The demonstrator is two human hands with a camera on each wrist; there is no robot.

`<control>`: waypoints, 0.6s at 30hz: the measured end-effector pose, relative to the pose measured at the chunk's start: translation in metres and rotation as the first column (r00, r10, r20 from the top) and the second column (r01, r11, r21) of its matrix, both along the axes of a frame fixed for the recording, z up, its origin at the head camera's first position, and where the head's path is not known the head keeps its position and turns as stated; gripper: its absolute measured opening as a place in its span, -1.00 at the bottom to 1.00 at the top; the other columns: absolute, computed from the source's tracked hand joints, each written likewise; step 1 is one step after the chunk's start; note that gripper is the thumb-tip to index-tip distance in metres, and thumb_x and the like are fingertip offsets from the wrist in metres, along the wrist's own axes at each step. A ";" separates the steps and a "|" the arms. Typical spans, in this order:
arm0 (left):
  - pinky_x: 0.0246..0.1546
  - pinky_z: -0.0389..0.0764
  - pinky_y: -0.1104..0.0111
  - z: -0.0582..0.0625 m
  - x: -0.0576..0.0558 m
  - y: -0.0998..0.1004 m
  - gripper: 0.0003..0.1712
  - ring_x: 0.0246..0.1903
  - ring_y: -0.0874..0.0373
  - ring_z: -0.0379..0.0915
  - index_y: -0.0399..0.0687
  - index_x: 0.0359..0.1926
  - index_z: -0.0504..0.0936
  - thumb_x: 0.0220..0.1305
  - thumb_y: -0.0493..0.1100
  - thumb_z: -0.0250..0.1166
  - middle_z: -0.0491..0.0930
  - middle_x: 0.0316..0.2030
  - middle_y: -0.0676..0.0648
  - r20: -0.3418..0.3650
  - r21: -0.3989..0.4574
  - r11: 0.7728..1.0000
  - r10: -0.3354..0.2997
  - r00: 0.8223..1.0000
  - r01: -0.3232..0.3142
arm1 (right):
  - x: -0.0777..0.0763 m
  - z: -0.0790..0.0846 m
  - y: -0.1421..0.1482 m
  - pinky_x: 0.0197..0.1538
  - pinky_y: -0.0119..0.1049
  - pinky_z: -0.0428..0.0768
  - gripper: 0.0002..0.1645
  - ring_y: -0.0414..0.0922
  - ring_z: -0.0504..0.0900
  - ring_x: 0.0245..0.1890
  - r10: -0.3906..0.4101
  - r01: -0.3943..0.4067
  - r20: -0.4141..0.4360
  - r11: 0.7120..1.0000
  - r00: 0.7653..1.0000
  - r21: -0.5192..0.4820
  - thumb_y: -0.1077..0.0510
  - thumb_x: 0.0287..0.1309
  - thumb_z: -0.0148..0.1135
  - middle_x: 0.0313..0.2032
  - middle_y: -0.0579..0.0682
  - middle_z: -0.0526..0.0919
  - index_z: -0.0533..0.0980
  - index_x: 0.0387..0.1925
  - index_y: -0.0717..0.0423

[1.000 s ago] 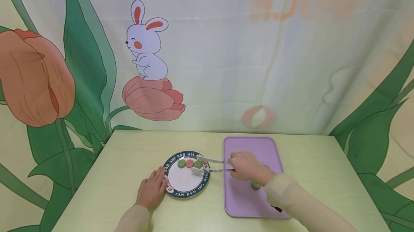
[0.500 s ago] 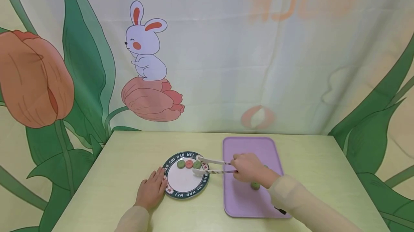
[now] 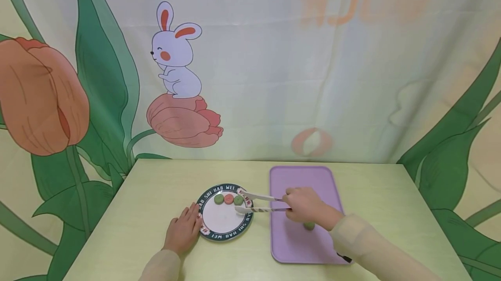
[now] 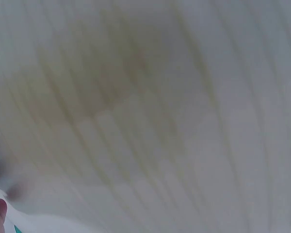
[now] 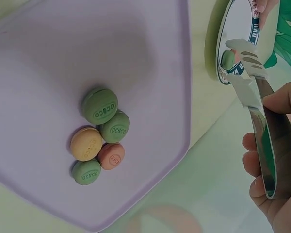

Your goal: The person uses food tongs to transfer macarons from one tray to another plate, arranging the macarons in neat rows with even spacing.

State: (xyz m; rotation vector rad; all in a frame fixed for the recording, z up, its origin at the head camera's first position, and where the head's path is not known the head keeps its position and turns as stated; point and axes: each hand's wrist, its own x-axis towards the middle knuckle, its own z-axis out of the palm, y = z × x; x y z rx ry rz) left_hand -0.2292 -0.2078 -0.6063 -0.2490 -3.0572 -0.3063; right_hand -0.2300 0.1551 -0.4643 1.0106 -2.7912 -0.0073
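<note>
My right hand [image 3: 307, 205] grips a pair of metal tongs [image 3: 264, 209] with white tips. Its tips stand apart over the right rim of a round plate [image 3: 223, 223], with nothing between them. On the plate, a green macaron [image 3: 218, 199], a pink macaron [image 3: 228, 199] and another green macaron [image 3: 238, 200] form a row, the last nearest the tongs. My left hand [image 3: 182, 231] lies with extended fingers at the plate's left rim. Pale sleeve fabric [image 4: 194, 121] covers most of the left wrist view.
A purple tray [image 3: 285, 242] lies under my right forearm. In the right wrist view it bears a yellow macaron [image 5: 86, 144], a pink macaron [image 5: 111, 156] and several green macarons [image 5: 100, 106], clustered together. A printed curtain [image 3: 250, 76] hangs behind the table [image 3: 156, 185].
My right hand has drawn the tongs slightly right and toward me, so the tips moved from over the plate's inside toward its right rim. The left hand stays at the plate.
</note>
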 end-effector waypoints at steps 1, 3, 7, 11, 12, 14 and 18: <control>0.08 0.26 -0.02 0.000 0.000 0.000 -0.38 0.25 -0.09 0.10 -0.10 0.30 0.13 0.31 0.08 -0.16 0.14 0.30 -0.10 0.001 0.002 1.000 0.000 1.000 0.000 | 0.001 0.001 0.001 -0.72 -0.39 0.16 -0.96 -0.25 0.20 -0.73 -0.001 0.001 0.002 1.000 1.000 -0.003 0.15 -0.31 0.12 -0.69 -0.19 0.29 0.48 -0.67 0.01; 0.08 0.26 -0.02 0.000 0.000 0.000 -0.38 0.25 -0.09 0.09 -0.10 0.30 0.12 0.31 0.08 -0.16 0.13 0.30 -0.09 0.001 0.000 1.000 -0.001 1.000 0.001 | 0.002 0.002 0.003 -0.72 -0.39 0.16 -0.97 -0.24 0.21 -0.73 -0.006 0.006 0.007 1.000 1.000 -0.013 0.15 -0.31 0.14 -0.69 -0.18 0.30 0.48 -0.66 0.02; 0.08 0.26 -0.02 0.001 0.000 0.000 -0.39 0.25 -0.10 0.10 -0.11 0.30 0.13 0.31 0.07 -0.15 0.14 0.30 -0.10 -0.003 0.003 1.000 -0.003 1.000 0.003 | 0.004 0.004 0.008 -0.72 -0.40 0.16 -0.96 -0.25 0.21 -0.73 -0.010 0.010 0.001 1.000 1.000 -0.029 0.16 -0.32 0.16 -0.70 -0.18 0.30 0.47 -0.66 0.02; 0.07 0.27 -0.03 0.001 0.000 0.001 -0.39 0.24 -0.11 0.10 -0.11 0.30 0.13 0.31 0.07 -0.15 0.14 0.29 -0.11 -0.002 0.002 1.000 -0.004 1.000 0.004 | 0.006 0.005 0.012 -0.72 -0.42 0.14 -0.96 -0.27 0.17 -0.74 -0.005 0.005 -0.013 1.000 1.000 -0.026 0.15 -0.33 0.14 -0.70 -0.19 0.26 0.48 -0.67 0.02; 0.07 0.26 -0.03 0.001 0.000 0.001 -0.39 0.25 -0.11 0.10 -0.11 0.30 0.13 0.31 0.07 -0.16 0.14 0.29 -0.11 0.000 0.001 1.000 -0.003 1.000 0.003 | 0.006 0.005 0.013 -0.72 -0.42 0.14 -0.97 -0.27 0.17 -0.74 -0.005 0.005 -0.015 1.000 1.000 -0.028 0.15 -0.32 0.14 -0.70 -0.19 0.26 0.47 -0.67 0.02; 0.08 0.26 -0.03 0.001 0.000 0.001 -0.39 0.25 -0.11 0.09 -0.11 0.30 0.13 0.31 0.07 -0.16 0.13 0.30 -0.11 0.006 0.004 1.000 -0.002 1.000 0.002 | 0.007 0.005 0.015 -0.72 -0.42 0.14 -0.97 -0.27 0.16 -0.73 -0.007 0.007 -0.011 0.999 1.000 -0.031 0.15 -0.32 0.14 -0.70 -0.19 0.26 0.47 -0.67 0.01; 0.09 0.24 -0.04 0.000 0.000 0.001 -0.38 0.25 -0.11 0.08 -0.12 0.30 0.12 0.31 0.07 -0.16 0.12 0.30 -0.11 0.010 0.007 1.000 -0.003 1.000 0.002 | 0.008 0.006 0.017 -0.72 -0.43 0.14 -0.96 -0.28 0.17 -0.73 -0.026 0.026 0.013 0.999 1.000 -0.038 0.15 -0.31 0.16 -0.69 -0.20 0.28 0.47 -0.66 0.01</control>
